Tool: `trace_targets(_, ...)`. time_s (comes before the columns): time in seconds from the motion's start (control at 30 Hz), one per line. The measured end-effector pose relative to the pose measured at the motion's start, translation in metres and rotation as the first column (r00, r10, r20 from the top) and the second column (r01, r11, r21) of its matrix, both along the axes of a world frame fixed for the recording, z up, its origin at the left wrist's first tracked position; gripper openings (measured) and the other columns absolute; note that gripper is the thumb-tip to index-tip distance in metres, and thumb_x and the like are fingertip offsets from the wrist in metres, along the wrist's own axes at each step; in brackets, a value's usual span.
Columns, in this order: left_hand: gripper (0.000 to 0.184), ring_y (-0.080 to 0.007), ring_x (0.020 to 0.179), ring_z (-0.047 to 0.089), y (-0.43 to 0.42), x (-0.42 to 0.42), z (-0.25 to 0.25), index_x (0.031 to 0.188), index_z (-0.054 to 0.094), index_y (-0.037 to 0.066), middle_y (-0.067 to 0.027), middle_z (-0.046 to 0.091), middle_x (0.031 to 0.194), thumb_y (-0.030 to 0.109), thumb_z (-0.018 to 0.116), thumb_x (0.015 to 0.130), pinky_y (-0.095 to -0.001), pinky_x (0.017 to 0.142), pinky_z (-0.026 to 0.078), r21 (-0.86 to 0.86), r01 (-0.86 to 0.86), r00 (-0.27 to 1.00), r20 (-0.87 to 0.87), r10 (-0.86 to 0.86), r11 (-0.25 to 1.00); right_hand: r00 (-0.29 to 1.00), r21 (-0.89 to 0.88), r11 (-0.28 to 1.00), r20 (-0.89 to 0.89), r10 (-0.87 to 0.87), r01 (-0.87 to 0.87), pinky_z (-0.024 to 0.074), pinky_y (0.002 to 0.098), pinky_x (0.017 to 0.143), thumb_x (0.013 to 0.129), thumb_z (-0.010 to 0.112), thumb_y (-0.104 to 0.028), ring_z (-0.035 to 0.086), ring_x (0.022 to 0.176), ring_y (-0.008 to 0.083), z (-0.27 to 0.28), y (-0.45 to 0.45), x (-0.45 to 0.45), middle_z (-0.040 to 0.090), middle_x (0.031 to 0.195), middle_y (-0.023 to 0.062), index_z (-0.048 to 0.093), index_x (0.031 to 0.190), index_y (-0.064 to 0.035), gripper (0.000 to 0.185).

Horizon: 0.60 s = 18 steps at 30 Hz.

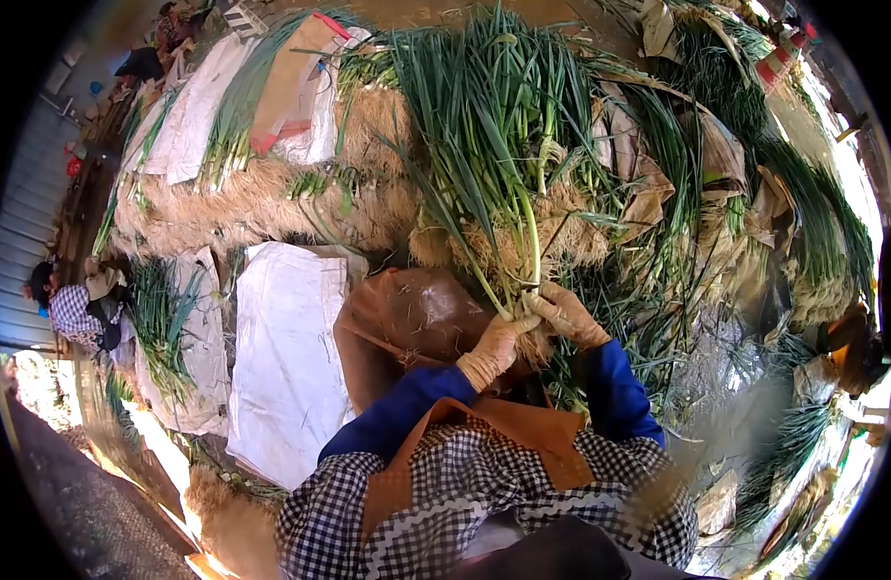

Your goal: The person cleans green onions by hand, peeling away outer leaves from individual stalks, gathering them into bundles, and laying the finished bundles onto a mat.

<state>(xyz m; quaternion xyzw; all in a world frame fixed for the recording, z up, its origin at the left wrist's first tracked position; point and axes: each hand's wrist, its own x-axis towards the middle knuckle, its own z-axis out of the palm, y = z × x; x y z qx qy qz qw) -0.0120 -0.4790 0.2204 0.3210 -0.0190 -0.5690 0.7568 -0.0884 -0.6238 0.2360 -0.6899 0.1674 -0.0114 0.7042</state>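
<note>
Several scallions (533, 237) lead up and away from my hands, with pale stems and long green leaves. My left hand (492, 352), in a pale glove, is closed around the lower stems close to the roots. Beside it my right hand (571, 315), gloved as well, has its fingers closed on the same stem bases. Stringy tan roots hang just below the fingers. Beyond lies a big heap of scallions (494, 106), its root ends facing me. The leaves of the held ones overlap the heap, so where they end is hidden.
A brown plastic sheet (407, 314) covers my lap. To its left lies a white sack (286, 358). Bundled scallions with a thick root fringe (262, 208) line the far left. More leaves are strewn at right (658, 319). Another person (78, 309) sits at far left.
</note>
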Motion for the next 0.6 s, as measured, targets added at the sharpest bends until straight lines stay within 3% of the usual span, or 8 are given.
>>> trace_targets(0.13,0.017,-0.0165,0.078,0.061,0.004,0.002,-0.021,0.101,0.056,0.003,-0.0075,0.062,0.088,0.006,0.059,0.085,-0.0284,0.067,0.051,0.156,-0.087,0.996,-0.018,0.091,0.984,0.975,0.162,0.962,-0.021,-0.219,0.22,0.0436,0.0348,0.075,0.09,0.05,-0.041,0.056,0.093,0.0182,0.034,-0.005,0.035,0.06,0.101,0.0084,0.05,0.117,0.0015,0.051)
trace_targets(0.2,0.015,-0.0162,0.073,0.061,0.005,0.002,-0.022,0.1,0.057,0.002,-0.0072,0.062,0.085,0.009,0.056,0.087,-0.0289,0.064,0.051,0.138,-0.071,0.997,0.039,0.066,0.988,0.979,-0.24,0.951,-0.015,-0.204,0.195,0.0441,0.037,0.069,0.088,0.052,-0.043,0.059,0.079,0.0243,0.006,-0.016,0.063,0.063,0.088,0.014,0.059,0.1,0.0021,0.047)
trace_targets(0.27,0.015,-0.0157,0.073,0.06,0.007,0.005,-0.022,0.1,0.057,0.002,-0.0061,0.063,0.086,0.013,0.053,0.09,-0.0275,0.064,0.051,0.13,-0.069,0.997,0.048,0.063,0.989,0.949,-0.586,0.779,-0.057,-0.311,0.22,0.0435,0.039,0.065,0.087,0.055,-0.039,0.057,0.071,0.0324,0.009,-0.001,0.073,0.06,0.077,0.0217,0.06,0.082,0.0018,0.041)
trace_targets(0.33,0.017,-0.0152,0.073,0.06,0.006,0.006,-0.023,0.102,0.056,0.003,-0.006,0.063,0.086,0.015,0.053,0.091,-0.0272,0.062,0.051,0.07,-0.182,0.982,-0.043,0.186,0.981,0.892,-0.658,0.62,0.196,-0.407,0.427,0.0424,0.0398,0.055,0.088,0.055,-0.03,0.054,0.061,0.0375,0.016,0.018,0.062,0.055,0.067,0.0218,0.058,0.077,0.001,0.033)
trace_targets(0.4,0.02,-0.0149,0.072,0.06,0.009,0.011,-0.019,0.104,0.056,0.004,-0.0065,0.063,0.088,0.018,0.053,0.091,-0.0263,0.059,0.051,0.054,-0.135,0.983,-0.117,0.14,0.989,0.899,-0.658,0.63,0.182,-0.399,0.413,0.0409,0.0358,0.049,0.089,0.055,-0.029,0.055,0.054,0.028,0.017,0.026,0.033,0.057,0.064,0.0156,0.057,0.076,-0.0004,0.031)
trace_targets(0.47,0.023,-0.0146,0.071,0.06,0.011,0.011,-0.016,0.107,0.055,0.004,-0.0083,0.063,0.092,0.021,0.053,0.091,-0.026,0.057,0.052,0.121,-0.07,0.983,-0.159,0.089,0.99,0.889,-0.32,0.83,0.146,-0.433,0.457,0.0371,0.0291,0.046,0.09,0.056,-0.027,0.048,0.051,0.0143,0.013,0.029,-0.006,0.054,0.059,0.0041,0.057,0.075,-0.0043,0.027)
trace_targets(0.53,0.03,-0.0145,0.082,0.06,0.009,0.006,-0.013,0.114,0.053,0.002,-0.0116,0.06,0.105,0.024,0.05,0.093,-0.0246,0.063,0.054,0.066,0.07,0.996,-0.066,-0.065,0.995,0.714,0.027,0.715,0.021,-0.7,0.699,0.0322,0.0228,0.046,0.09,0.055,-0.025,0.039,0.051,0.006,0.003,0.002,-0.041,0.046,0.059,-0.0051,0.056,0.075,-0.0081,0.023)
trace_targets(0.6,0.034,-0.0143,0.091,0.058,0.004,0.005,-0.028,0.117,0.051,-0.001,-0.012,0.059,0.11,0.024,0.046,0.094,-0.0216,0.071,0.052,0.003,0.144,0.978,-0.156,-0.141,0.99,0.584,0.091,0.586,0.05,-0.81,0.805,0.0278,0.021,0.045,0.092,0.051,-0.027,0.033,0.049,0.0055,0.006,-0.017,-0.065,0.042,0.058,-0.0069,0.054,0.074,-0.0088,0.026)
